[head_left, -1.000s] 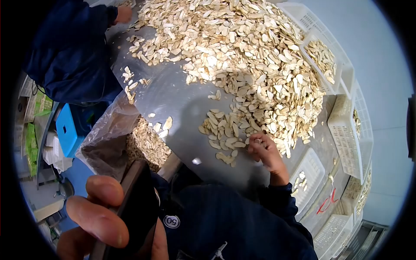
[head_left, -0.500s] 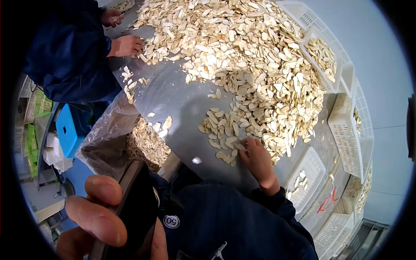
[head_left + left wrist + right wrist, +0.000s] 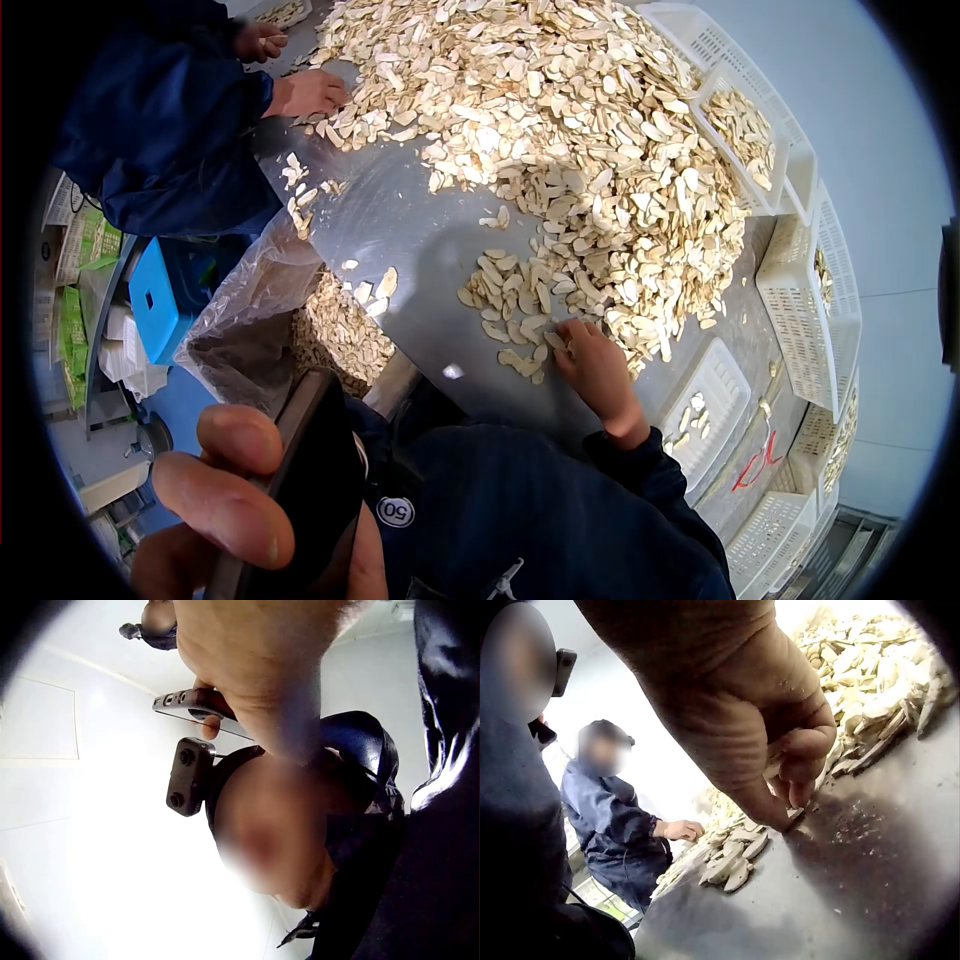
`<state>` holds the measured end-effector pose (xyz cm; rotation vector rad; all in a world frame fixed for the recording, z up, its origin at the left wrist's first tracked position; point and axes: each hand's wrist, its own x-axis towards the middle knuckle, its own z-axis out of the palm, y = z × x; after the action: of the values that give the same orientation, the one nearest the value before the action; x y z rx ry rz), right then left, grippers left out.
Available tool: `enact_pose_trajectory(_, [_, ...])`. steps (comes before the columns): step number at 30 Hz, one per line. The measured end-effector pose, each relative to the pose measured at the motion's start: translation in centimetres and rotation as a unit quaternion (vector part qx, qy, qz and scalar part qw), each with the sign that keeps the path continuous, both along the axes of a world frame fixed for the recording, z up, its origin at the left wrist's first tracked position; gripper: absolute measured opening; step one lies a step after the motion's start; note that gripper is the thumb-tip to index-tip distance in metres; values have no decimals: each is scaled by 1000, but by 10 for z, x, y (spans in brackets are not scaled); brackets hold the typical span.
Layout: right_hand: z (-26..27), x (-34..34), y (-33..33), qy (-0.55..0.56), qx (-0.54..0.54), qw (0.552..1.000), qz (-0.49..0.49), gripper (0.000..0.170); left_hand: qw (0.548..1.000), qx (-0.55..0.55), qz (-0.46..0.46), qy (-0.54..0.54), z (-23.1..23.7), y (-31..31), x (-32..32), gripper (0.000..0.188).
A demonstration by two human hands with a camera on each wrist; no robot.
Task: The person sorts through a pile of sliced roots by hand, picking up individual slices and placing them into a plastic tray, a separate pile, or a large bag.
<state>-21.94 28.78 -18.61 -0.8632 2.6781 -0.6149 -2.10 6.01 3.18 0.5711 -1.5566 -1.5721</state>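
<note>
Fingers of my left hand [image 3: 225, 505] curl round a dark phone [image 3: 320, 470] at the lower left of the head view; the left wrist view also shows this hand [image 3: 255, 664] gripping the phone [image 3: 195, 701]. My right hand [image 3: 597, 375] is low over the metal table [image 3: 450, 370], beside a small group of pale dried slices [image 3: 510, 290] and the large pile [image 3: 600, 130]. In the right wrist view the right hand [image 3: 742, 720] has bent fingers and thumb pinching a slice [image 3: 796, 814] at the table surface.
Another person's hand [image 3: 308, 93] touches the pile's far left edge. White baskets [image 3: 800, 320] line the right side, near a shallow white tray [image 3: 715, 400] and red-handled scissors [image 3: 760, 462]. A plastic-lined container [image 3: 240, 320] holding slices stands left of the table.
My right hand has moved left from the pile's edge towards the small group of slices. The other person's hands have come into view, one reaching right to the pile. My left hand stays on the phone.
</note>
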Motion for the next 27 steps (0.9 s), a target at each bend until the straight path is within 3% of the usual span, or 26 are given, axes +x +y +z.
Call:
enact_pose_trajectory(8, [3, 0, -2, -4, 11, 1000, 21, 14, 999, 32, 0, -13, 2, -1, 3, 35])
enact_pose_trajectory(11, [3, 0, -3, 6, -1, 1000, 21, 13, 986, -108, -52, 117, -15, -15, -8, 42])
enact_pose_trajectory(14, [-1, 0, -1, -20, -9, 1000, 14, 16, 903, -297, -113, 289, -52, -50, -38, 54])
enact_pose_trajectory(18, [-5, 2, 1, -28, -43, 999, 9, 23, 880, -346, -102, 310, -56, -54, -42, 53])
enact_pose_trajectory(21, [2, -7, 12, -189, -110, 976, 1, 23, 877, -359, -94, 306, -57, -53, -39, 53])
enact_pose_trajectory(22, [0, -5, 16, -308, -191, 930, -65, 23, 877, -363, -91, 303, -57, -53, -38, 53])
enact_pose_trajectory(24, [-4, -1, 21, -515, -335, 766, -190, 22, 874, -373, -82, 300, -57, -53, -38, 54])
enact_pose_trajectory(27, [-2, 6, 16, -488, -224, 833, -133, 21, 875, -386, -62, 286, -58, -54, -34, 56])
